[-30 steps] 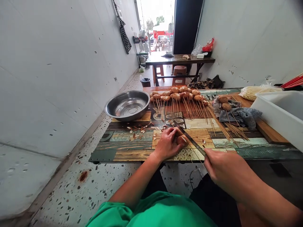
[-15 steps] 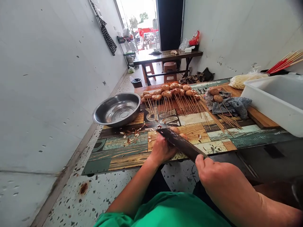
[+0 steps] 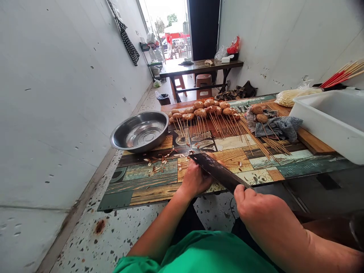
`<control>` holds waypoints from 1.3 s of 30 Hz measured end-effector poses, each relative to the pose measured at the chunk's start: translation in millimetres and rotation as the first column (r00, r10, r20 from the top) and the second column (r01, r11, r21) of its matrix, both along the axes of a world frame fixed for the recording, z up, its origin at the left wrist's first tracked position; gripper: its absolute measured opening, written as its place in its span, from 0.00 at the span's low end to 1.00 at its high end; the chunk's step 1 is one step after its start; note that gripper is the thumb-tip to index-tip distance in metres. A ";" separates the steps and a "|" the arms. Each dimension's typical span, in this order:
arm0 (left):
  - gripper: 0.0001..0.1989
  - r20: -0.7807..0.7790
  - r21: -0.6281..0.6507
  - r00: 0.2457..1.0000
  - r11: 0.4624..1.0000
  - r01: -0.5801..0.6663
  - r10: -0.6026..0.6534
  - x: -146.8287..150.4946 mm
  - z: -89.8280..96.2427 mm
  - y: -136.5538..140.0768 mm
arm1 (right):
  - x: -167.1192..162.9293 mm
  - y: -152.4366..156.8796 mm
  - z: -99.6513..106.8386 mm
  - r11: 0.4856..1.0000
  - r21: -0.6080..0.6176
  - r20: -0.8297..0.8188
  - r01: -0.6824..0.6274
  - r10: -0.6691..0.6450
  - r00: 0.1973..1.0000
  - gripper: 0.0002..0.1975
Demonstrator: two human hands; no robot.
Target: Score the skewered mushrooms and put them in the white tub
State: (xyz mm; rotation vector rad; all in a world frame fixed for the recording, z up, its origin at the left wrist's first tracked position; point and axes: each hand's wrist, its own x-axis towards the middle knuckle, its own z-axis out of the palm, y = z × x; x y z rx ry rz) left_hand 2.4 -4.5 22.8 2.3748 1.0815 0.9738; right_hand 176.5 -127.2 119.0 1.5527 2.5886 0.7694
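A patchwork, plank-patterned tabletop (image 3: 159, 191) stands over a speckled floor (image 3: 71, 248) between pale walls (image 3: 54, 98), scraps (image 3: 164, 162) scattered on it. At its near edge, the left hand (image 3: 195, 179) curls around a brown mushroom (image 3: 211, 155), fingers mostly hidden behind a dark knife (image 3: 217, 170). The right hand (image 3: 257, 204) is closed on the knife's near end, blade slanting forward and leftward.

Free table edge (image 3: 150, 195) beside left grip (image 3: 195, 179), steel basin (image 3: 139, 132) beyond
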 end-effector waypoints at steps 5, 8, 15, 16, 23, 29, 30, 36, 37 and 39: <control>0.14 0.014 -0.026 1.000 0.999 -0.021 0.021 -0.1 -2.2 0.3 | -1.1 -0.9 -2.5 1.000 0.013 0.005 0.000 0.000 1.000 0.18; 0.15 -0.009 -0.035 1.000 0.999 -0.027 0.027 -1.1 -5.3 0.7 | -1.8 -1.1 -2.6 1.000 -0.009 0.014 0.007 -0.007 1.000 0.17; 0.20 0.017 -0.013 0.999 0.999 -0.042 0.042 -2.1 -8.2 1.2 | -6.7 2.3 5.7 0.971 -0.212 0.044 0.107 -0.100 0.994 0.18; 0.21 0.023 -0.010 0.999 0.999 -0.039 0.039 -1.9 -8.0 1.3 | -9.5 4.4 8.0 0.956 -0.259 0.053 0.137 -0.127 0.990 0.18; 0.21 0.001 0.014 0.997 0.997 -0.079 0.079 -3.0 -17.6 3.2 | -36.6 27.6 29.7 0.846 -0.464 0.038 0.262 -0.277 0.960 0.17; 0.29 -0.017 0.026 0.993 0.993 -0.116 0.116 -4.9 -26.0 4.6 | -3.4 35.1 45.4 0.850 -0.463 -0.115 0.250 -0.338 0.934 0.09; 0.29 -0.019 0.027 0.992 0.992 -0.123 0.124 -4.6 -24.9 4.3 | 8.3 35.8 45.1 0.864 -0.444 -0.209 0.238 -0.358 0.910 0.09; 0.13 -0.052 0.050 0.977 0.977 -0.206 0.208 1.6 -11.5 9.3 | 67.6 42.8 18.7 0.685 -0.719 -0.677 -0.117 -0.652 0.341 0.17; 0.11 -0.062 0.053 0.971 0.972 -0.228 0.231 2.7 -10.0 12.1 | 73.0 44.6 11.8 0.614 -0.765 -0.644 -0.195 -0.731 0.225 0.17; 0.08 -0.083 0.050 0.962 0.965 -0.257 0.260 4.4 -8.4 18.4 | 81.0 48.2 -1.5 0.515 -0.797 -0.562 -0.314 -0.824 0.074 0.18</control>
